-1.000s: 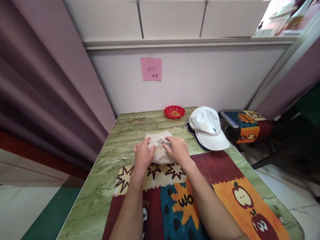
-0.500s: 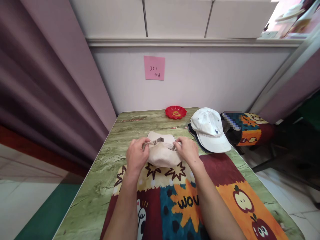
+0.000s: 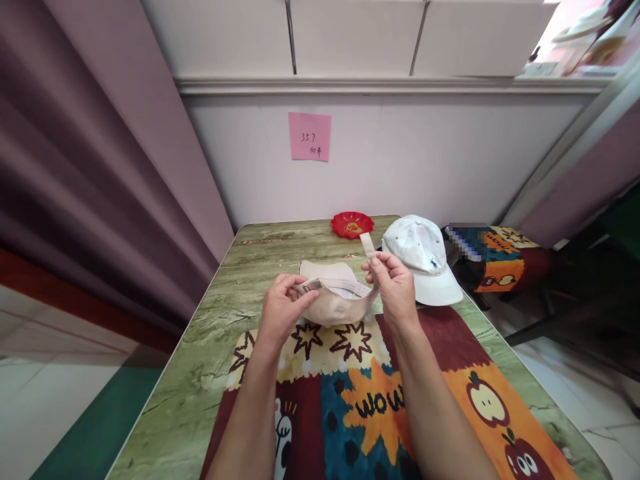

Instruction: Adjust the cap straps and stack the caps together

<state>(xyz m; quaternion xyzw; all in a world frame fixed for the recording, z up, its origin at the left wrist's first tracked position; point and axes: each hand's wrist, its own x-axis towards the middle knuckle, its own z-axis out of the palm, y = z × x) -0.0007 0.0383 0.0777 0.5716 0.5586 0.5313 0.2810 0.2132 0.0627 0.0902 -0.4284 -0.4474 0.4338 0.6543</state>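
Observation:
A beige cap [image 3: 340,309] is between my two hands above the far edge of a colourful mat, its back opening facing up. My left hand [image 3: 285,308] pinches the cap's left side, beside the dark metal buckle. My right hand [image 3: 395,283] is closed on the cap's strap [image 3: 367,245], whose loose end sticks up above my fingers. To the right of that hand, a white cap [image 3: 417,250] with a small dark logo rests on the table, with a dark edge showing behind it.
The wood-patterned table [image 3: 200,347] carries the printed mat [image 3: 350,420]. A red scalloped dish [image 3: 352,225] lies near the back edge. Behind is a white wall with a pink note [image 3: 309,137]. A purple curtain [image 3: 125,133] hangs at left; a stool [image 3: 505,267] stands at right.
The strap has come out of the buckle. My right hand has moved up and right with its end, while my left hand has turned and shifted slightly right.

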